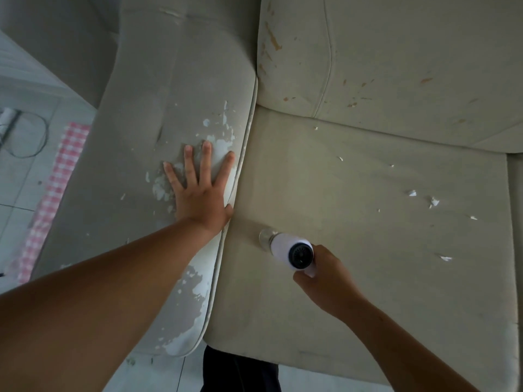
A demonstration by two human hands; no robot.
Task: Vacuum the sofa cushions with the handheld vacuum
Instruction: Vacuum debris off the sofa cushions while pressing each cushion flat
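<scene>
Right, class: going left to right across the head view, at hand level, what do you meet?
Pink checked cloth → left hand flat on the armrest → handheld vacuum → white scraps on the seat cushion.

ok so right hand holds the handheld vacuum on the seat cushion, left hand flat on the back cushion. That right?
One thing is wrong. The left hand lies flat, fingers spread, on the peeling armrest, not on the back cushion. The head view shows it. The rest stands: the right hand holds the handheld vacuum on the seat cushion.
</scene>
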